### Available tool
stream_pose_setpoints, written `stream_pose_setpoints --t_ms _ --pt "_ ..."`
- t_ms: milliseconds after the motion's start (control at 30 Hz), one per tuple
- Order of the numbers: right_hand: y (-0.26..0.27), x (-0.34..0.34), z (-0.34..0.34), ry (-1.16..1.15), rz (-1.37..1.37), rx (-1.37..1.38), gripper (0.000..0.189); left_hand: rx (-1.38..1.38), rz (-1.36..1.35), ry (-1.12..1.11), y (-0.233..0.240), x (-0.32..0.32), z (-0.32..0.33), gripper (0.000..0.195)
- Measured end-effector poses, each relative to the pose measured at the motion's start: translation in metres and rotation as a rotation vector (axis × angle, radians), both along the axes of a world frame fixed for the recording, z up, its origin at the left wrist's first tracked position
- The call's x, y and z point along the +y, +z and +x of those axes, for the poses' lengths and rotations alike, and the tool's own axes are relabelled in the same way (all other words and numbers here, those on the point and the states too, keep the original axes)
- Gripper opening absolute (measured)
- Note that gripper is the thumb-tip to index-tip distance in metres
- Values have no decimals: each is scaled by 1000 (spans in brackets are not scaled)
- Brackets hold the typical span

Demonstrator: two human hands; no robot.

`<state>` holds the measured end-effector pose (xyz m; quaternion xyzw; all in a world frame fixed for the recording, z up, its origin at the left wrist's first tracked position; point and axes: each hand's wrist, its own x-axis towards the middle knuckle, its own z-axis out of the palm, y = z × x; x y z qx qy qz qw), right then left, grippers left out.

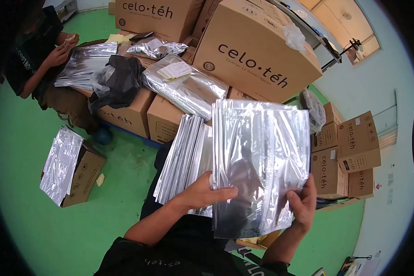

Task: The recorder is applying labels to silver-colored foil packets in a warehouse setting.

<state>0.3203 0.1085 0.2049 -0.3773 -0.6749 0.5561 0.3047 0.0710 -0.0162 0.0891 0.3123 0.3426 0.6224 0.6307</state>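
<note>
Both of my hands hold up a stack of shiny silver foil pouches (258, 148) in front of my body. My left hand (207, 191) grips the stack's lower left edge, its thumb lying across the front. On the lower right edge, my right hand (303, 205) pinches the pouches with its thumb in front. Behind my left forearm, a second thick pile of foil pouches (183, 158) rests over my lap. Farther away, a wide foil bundle (207, 93) lies on cardboard boxes with a wad of white paper labels (174, 70) on it.
A co-worker (38, 58) sits at the upper left beside more foil pouches (89, 62). A black plastic bag (124, 81) lies on the boxes. Large cartons (255, 51) stand ahead; stacked cartons (345, 155) line the right. An open carton (84, 176) topped with foil sits on the green floor.
</note>
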Motion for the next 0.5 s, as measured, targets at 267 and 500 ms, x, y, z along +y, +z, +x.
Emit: stream_pose_setpoints --t_ms 267,500 --pt "-20 3 -7 41 24 -1 44 56 -108 43 -17 0 0 42" --pt "-17 -1 -5 14 20 -47 39 64 -118 381 -20 12 9 34"
